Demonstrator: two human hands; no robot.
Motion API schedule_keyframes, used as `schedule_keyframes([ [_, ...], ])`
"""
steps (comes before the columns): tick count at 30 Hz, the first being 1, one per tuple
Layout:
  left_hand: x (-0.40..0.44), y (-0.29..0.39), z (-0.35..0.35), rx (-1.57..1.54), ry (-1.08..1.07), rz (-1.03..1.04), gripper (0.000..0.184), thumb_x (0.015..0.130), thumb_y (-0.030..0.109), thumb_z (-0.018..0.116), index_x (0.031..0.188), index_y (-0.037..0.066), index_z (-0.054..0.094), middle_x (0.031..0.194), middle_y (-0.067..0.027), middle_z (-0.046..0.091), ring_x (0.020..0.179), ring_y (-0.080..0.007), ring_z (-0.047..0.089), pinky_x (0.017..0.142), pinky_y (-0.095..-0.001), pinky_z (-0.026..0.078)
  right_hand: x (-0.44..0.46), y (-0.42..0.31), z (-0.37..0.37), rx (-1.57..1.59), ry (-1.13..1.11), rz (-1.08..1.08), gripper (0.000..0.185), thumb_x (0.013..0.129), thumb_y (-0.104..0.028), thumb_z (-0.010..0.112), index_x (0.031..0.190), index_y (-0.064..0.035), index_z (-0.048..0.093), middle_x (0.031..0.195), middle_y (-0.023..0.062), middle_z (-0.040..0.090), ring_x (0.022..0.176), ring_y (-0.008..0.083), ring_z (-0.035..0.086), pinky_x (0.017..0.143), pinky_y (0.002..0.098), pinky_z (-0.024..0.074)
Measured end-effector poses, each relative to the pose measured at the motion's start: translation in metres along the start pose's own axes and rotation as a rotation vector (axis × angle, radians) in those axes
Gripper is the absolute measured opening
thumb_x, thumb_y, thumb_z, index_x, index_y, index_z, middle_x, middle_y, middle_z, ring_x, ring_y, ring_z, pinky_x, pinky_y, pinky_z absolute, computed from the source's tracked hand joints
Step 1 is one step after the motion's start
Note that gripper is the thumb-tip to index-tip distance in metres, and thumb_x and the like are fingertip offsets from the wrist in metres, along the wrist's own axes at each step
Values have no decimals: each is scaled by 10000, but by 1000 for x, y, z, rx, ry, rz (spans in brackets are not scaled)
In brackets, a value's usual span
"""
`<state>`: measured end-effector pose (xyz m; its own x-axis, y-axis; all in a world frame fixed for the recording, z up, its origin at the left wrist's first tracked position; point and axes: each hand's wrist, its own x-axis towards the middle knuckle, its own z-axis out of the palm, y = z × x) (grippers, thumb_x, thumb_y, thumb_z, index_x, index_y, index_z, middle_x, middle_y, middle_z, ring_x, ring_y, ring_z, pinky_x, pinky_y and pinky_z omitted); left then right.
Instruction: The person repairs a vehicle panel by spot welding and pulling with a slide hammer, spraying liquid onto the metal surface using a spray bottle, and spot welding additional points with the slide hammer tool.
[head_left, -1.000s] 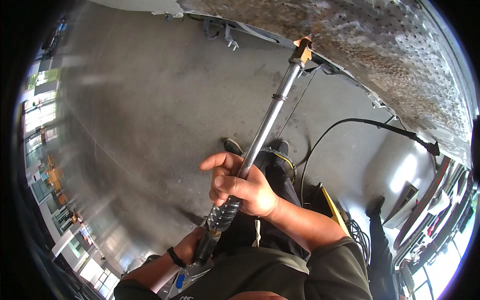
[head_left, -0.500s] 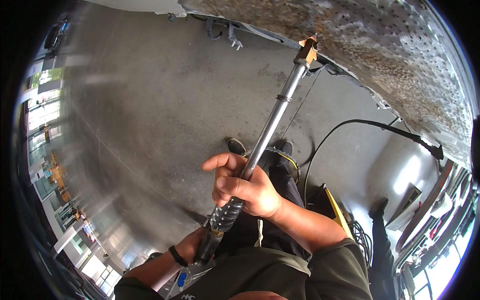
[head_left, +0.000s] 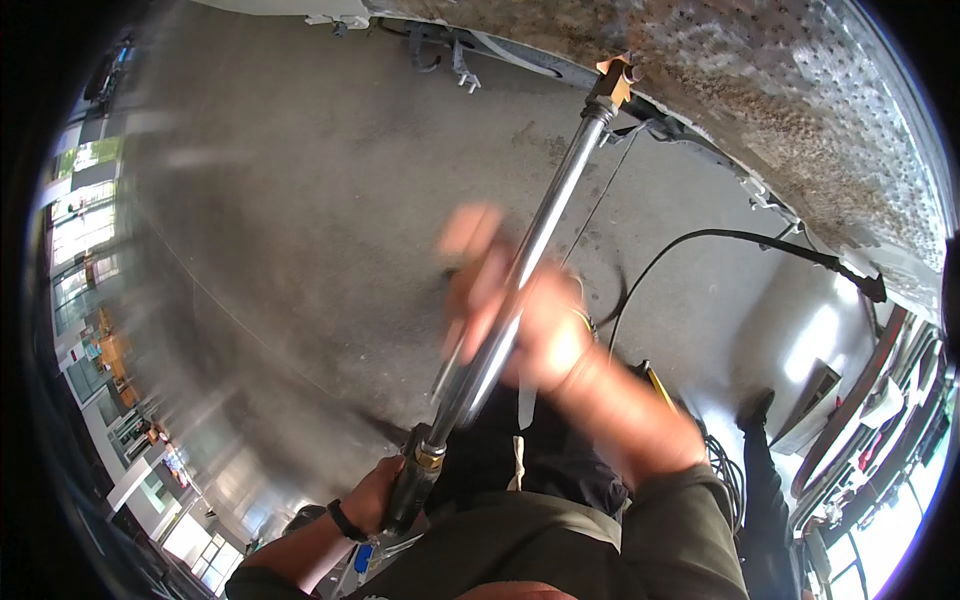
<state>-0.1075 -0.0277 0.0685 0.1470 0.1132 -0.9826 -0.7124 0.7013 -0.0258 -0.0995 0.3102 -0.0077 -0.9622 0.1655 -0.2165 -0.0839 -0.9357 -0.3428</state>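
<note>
A long slide-hammer-like tool has a bright metal rod and a brass-coloured, pronged head at the worn metal panel. My left hand, with a black band at its wrist, is closed round the tool's dark rear handle, near a brass-coloured fitting. Across the middle of the rod lies my right hand, strongly blurred. Its fingers are smeared, so their grip cannot be made out. A dark, blurred section of the tool shows just below it.
A black hose curves over the grey floor to the panel's right end. Coiled cables and another person's dark-clothed leg are at the lower right. Near the right edge stands a rack of long parts.
My right hand has moved up along the rod, away from the rear handle, and has become blurred. More of the rod by the brass fitting is exposed. My left hand stays on the handle.
</note>
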Motion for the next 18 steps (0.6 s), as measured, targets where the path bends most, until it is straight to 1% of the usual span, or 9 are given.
schedule_keyframes([
  [1,-5,9,4,158,-32,106,493,1075,486,428,1028,62,676,778,-97,709,634,-229,699,593,-365,590,-30,34,22,27,27,178,492,960,-181,709,1364,27,523,801,34,663,713,151,682,718,305,568],
  [2,-3,0,2,31,-31,29,449,1075,446,443,1023,63,672,772,-90,703,628,-218,693,580,-351,580,-44,57,21,190,-35,136,420,959,-118,696,1328,29,558,802,14,649,714,123,664,714,275,545],
  [3,-2,-19,-2,-102,-26,-53,405,1076,405,457,1018,64,667,765,-84,697,622,-208,687,567,-338,569,-54,66,19,141,-84,255,358,976,-100,669,1300,24,581,796,2,636,708,101,643,705,256,525],
  [4,1,-26,-7,-219,-20,-128,361,1076,364,472,1012,65,663,759,-77,691,616,-197,681,554,-324,559,-62,72,18,154,-76,256,348,991,-95,657,1308,25,574,795,0,629,712,91,635,697,257,513],
  [7,2,-17,-3,-457,3,-232,332,1075,348,482,1005,70,651,749,-67,681,622,-197,680,550,-314,552,-53,54,16,95,15,255,384,946,-32,632,1312,63,565,757,33,593,703,156,633,721,336,530],
  [8,12,-19,-3,-281,-3,-108,430,1084,434,418,1005,79,646,748,-82,687,624,-230,679,566,-351,563,-47,48,14,100,9,235,377,945,-37,631,1304,59,567,770,32,593,710,160,639,728,336,533],
  [11,27,-15,-9,-485,-43,-271,521,1088,507,361,1026,83,658,763,-99,697,629,-263,679,604,-396,584,-35,27,12,24,3,239,361,950,-63,622,1288,51,571,765,36,597,716,162,644,733,342,534],
  [16,27,-14,-9,-118,-138,-11,595,1090,570,338,1106,76,669,789,-126,707,653,-292,690,648,-420,600,-28,19,12,37,3,254,359,957,-79,628,1286,52,570,765,36,607,720,163,642,736,338,526],
  [18,23,-13,-8,-79,-146,21,616,1091,590,331,1127,76,669,807,-137,716,674,-297,701,661,-424,605,-28,17,12,50,4,262,361,959,-81,631,1290,48,570,767,39,612,724,163,642,735,336,525],
])
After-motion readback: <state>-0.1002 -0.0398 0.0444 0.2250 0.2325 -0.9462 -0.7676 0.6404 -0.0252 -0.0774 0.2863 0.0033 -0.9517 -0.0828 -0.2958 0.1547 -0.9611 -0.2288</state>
